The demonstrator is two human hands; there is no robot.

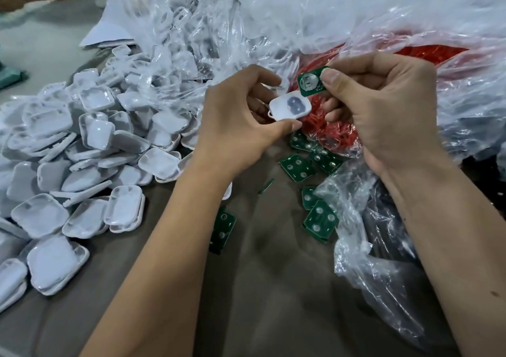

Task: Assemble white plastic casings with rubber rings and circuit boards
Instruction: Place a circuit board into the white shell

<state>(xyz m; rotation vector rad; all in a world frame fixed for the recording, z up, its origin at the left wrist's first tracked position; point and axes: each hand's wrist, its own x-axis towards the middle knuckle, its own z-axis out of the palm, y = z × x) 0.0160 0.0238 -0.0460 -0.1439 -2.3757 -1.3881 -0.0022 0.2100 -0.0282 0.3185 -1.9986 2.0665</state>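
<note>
Left hand (241, 115) holds casing (290, 106) flat, long axis left-right.

My left hand (238, 115) raised, fingers curled, thumb below and fingertips above pinching a white casing (290, 106), my right hand (383, 104) just beside it, thumb and forefinger pinching a green circuit board (312, 84), both forearms bare, angled inward

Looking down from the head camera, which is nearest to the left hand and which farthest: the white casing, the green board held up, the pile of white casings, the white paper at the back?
1. White casing: held in the left hand.
2. Green circuit board: just right, pinched by the right hand.
3. Pile of white casings: on the table to the left.
4. White paper: far back left.
</note>
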